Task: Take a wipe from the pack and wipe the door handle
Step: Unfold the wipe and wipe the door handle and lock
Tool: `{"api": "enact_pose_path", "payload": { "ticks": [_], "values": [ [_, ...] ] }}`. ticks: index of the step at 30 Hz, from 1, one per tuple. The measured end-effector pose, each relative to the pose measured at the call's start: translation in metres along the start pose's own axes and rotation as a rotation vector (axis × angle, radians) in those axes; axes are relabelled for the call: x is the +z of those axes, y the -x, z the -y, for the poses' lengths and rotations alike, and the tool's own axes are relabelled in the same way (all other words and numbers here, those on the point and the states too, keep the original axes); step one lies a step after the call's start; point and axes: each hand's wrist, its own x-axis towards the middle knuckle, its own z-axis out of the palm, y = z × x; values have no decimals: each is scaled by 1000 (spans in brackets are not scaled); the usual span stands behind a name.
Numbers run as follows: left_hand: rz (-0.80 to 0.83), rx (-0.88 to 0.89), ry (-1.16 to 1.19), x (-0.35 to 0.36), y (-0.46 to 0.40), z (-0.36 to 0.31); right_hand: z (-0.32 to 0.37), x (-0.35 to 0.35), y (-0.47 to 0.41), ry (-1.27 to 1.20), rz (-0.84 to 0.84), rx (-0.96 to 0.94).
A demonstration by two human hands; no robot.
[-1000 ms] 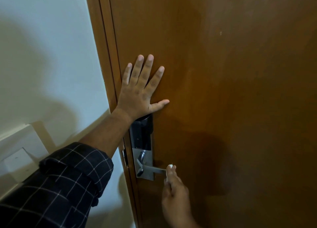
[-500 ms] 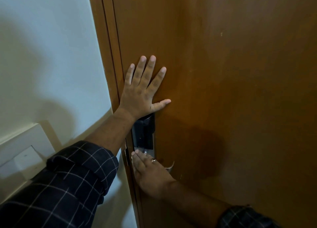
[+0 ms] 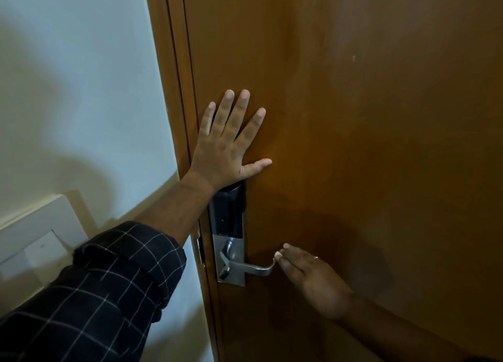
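- The right hand (image 3: 313, 277) is low on the door, at the free end of the door handle (image 3: 251, 268); its fingers are close together and pinch a small white piece, the wipe (image 3: 278, 254), against the curled tip of the lever.
- Only a small corner of the wipe shows between the fingertips; the rest is hidden by the hand.
- A thin ring (image 3: 316, 257) is visible on one finger of this hand.
- The left hand (image 3: 227, 146) lies flat on the door (image 3: 367, 116) with the fingers spread wide, holding nothing; it is above the lock, and the heel of the palm covers the top of the black lock body (image 3: 227, 212).
- The door handle is a silver lever, pointing to the right from a metal plate (image 3: 236, 277) that sits under the black lock body, near the left edge of the door.
- The left forearm comes out of a dark sleeve (image 3: 109, 293) with thin white checks, rolled up.
- Left of the door frame (image 3: 174, 89) is a pale wall (image 3: 76, 76), with a white switch plate (image 3: 40, 242) low on it.
- The pack of wipes is not visible.
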Motion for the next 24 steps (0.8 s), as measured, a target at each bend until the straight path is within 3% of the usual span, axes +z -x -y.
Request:
{"api": "enact_pose_path", "payload": {
  "ticks": [4,6,10,12,16,18,20,22,24],
  "values": [
    [8,7,-16,0,2,-1,14,-1,4,-354,-118,200],
    [30,4,-22,-2,2,-1,32,-3,-7,-360,-177,263],
    [84,-8,-21,-9,4,-4,78,7,-34,17,114,195],
    [119,-28,4,-14,4,-6,93,12,-40,59,266,131],
    [194,-89,85,-30,4,-14,108,4,-39,-479,495,158],
    [179,-129,180,-43,5,-19,111,-1,-30,-751,500,320],
    [106,-219,294,-59,16,-25,112,-6,-23,-1054,353,600],
    [6,-351,435,-74,36,-37,102,-8,-16,-1279,48,664],
    [-8,-466,620,-89,66,-58,86,-17,-12,-1359,-111,684]
  ]
}}
